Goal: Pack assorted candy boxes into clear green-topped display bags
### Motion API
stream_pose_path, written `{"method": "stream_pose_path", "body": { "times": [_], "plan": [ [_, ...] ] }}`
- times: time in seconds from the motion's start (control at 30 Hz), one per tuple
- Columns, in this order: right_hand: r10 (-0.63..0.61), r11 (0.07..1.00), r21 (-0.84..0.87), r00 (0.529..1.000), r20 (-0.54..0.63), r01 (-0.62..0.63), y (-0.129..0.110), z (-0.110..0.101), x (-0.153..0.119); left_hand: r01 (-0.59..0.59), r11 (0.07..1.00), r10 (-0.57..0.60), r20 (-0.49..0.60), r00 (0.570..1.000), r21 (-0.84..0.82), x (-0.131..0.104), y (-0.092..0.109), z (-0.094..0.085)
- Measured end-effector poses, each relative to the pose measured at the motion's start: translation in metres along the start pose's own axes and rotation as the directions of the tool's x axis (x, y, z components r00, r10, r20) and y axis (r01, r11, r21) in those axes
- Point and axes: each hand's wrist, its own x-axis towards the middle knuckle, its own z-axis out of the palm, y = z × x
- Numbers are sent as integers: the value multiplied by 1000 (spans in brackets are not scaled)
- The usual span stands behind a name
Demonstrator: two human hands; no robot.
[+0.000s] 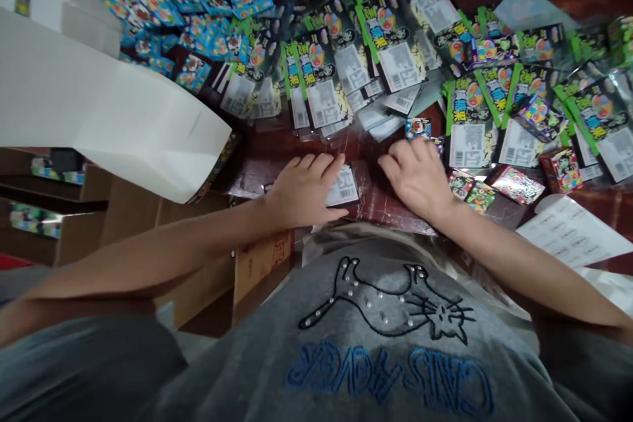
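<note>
My left hand [307,190] lies over a flat packet [342,186] at the table's front edge, thumb and fingers spread. The packet's white barcode label shows beside the fingers; the rest is under the hand. To the right, my right hand [416,175] has its fingers curled down at the near edge of a small blue box [418,127]. The fingertips are partly hidden. A small dark purple box [436,144] shows just past its knuckles. Small red and green boxes [469,191] lie beside the right wrist.
Black-and-green printed packets [324,89] overlap across the table. A heap of blue boxes [198,20] fills the back left. Purple [541,117] and red boxes [562,169] lie right, near a white label sheet [576,231]. A white carton flap [113,105] juts in at left.
</note>
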Motion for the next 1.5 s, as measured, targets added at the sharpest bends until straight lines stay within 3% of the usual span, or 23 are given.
{"method": "stream_pose_path", "body": {
  "times": [0.07, 0.13, 0.23, 0.3, 0.4, 0.47, 0.57, 0.63, 0.73, 0.8, 0.9, 0.97, 1.03, 1.23, 1.37, 1.5],
  "plan": [
    [-108, 988, 114, 993, 43, 103, -5, 5, -8, 88, 996, -88, -3, 996, -15, 1, 4, 12],
    [-177, 961, 216, 984, 9, 171, 4, -1, -14, 115, 992, -117, -35, 993, -45, 0, 1, 24],
    [-110, 968, 219, 992, -56, 120, 50, -23, -14, 90, 989, -99, -77, 992, -115, -5, -8, 35],
    [-53, 979, 200, 998, 18, 48, 88, -34, -5, 61, 987, -75, -90, 993, -147, -8, -12, 38],
    [-129, 968, 239, 967, 218, 76, 122, -34, 15, 35, 978, -67, -151, 986, -208, -8, -11, 39],
    [-170, 959, 261, 960, 224, 109, 115, -29, 23, 15, 967, -75, -230, 970, -253, -8, -6, 37],
    [-76, 961, 264, 997, -16, 78, 75, -20, 18, -33, 952, -78, -344, 936, -305, -9, 2, 34],
    [-39, 957, 278, 989, -141, 78, 47, -14, 5, -48, 943, -87, -382, 920, -330, -10, 3, 33],
    [-83, 938, 324, 986, -144, 127, 26, -4, -16, -40, 936, -101, -377, 921, -349, -8, -3, 31],
    [-127, 914, 377, 988, -85, 149, 25, 0, -26, -63, 939, -62, -347, 936, -339, -5, -10, 29],
    [-207, 864, 471, 978, 11, 178, 32, 0, -31, -189, 942, 106, -289, 952, -278, 1, -19, 25],
    [-253, 832, 522, 966, 56, 188, 36, -1, -30, -286, 924, 225, -244, 943, -253, 4, -20, 23],
    [-265, 821, 541, 961, 75, 184, 38, -1, -28, -328, 902, 272, -221, 937, -280, 7, -18, 24],
    [-209, 859, 482, 978, 25, 172, 34, 5, -27, -259, 888, 171, -250, 953, -380, 13, -4, 32],
    [-75, 882, 467, 997, -1, 67, 36, -13, -39, -194, 907, 116, -221, 968, -374, 10, -8, 31],
    [42, 786, 619, 998, -47, -4, 29, -31, -42, -172, 858, 90, -189, 978, -483, 6, -9, 25]
  ]
}}
